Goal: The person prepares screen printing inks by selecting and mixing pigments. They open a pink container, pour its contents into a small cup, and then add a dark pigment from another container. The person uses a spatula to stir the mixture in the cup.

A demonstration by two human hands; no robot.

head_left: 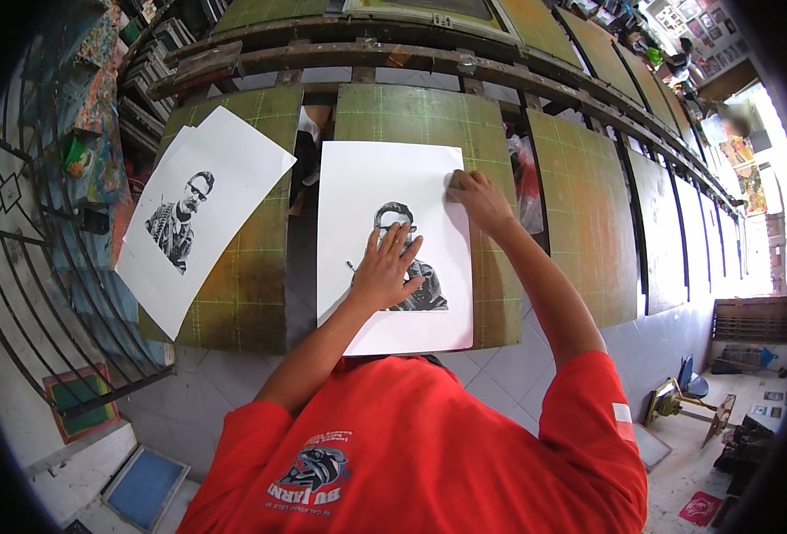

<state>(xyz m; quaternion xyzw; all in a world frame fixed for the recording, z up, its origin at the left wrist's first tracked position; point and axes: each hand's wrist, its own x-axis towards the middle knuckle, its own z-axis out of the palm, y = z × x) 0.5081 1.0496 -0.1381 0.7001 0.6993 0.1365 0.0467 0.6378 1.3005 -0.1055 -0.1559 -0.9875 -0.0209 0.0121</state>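
Observation:
A white paper sheet (344,191) with a black-and-white printed portrait lies on a green-brown board (491,311) in front of me. My left hand (386,274) rests flat on the print, fingers spread, covering part of the portrait. At the sheet's upper right corner is my right hand (482,201), fingers bent and closed together on the edge. Its fingertips are partly hidden, so the grip shows only in part. To the left, a small stack of similar printed sheets (224,169) lies at a slant on another board (233,307), the top one bearing a like portrait.
More boards (580,205) with green grid lines run off to the right along wooden rails (349,58). A framed screen (429,11) lies beyond the rails. A black metal railing (33,311) stands at left, with a blue-faced frame (144,485) below.

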